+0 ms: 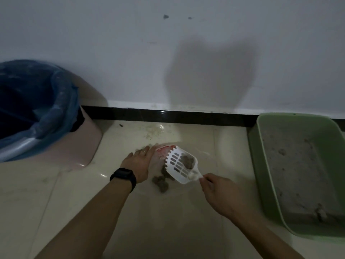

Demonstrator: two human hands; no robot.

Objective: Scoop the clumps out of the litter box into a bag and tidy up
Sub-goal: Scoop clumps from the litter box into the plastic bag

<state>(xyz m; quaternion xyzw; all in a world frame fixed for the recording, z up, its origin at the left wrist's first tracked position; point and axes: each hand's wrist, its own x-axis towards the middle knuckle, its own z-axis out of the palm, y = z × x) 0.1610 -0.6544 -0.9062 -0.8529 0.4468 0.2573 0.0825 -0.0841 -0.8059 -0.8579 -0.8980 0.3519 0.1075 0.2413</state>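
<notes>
Tiled floor [168, 230] by a white wall [130, 53]: lined bin [61, 101] left, litter box [259, 131] right against the skirting. My left hand [139, 161] lies flat on the bag [161, 153] between them. My right hand [218, 193] grips the scoop [180, 165], clumps [187, 161] inside, over the bag.

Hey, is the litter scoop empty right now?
No, the white scoop held by the right hand has a grey clump sitting in its slotted bowl.

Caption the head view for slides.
Right hand holds white slotted scoop of clumps over a thin bag on the floor, left hand flat on it, green litter box beside.
</notes>
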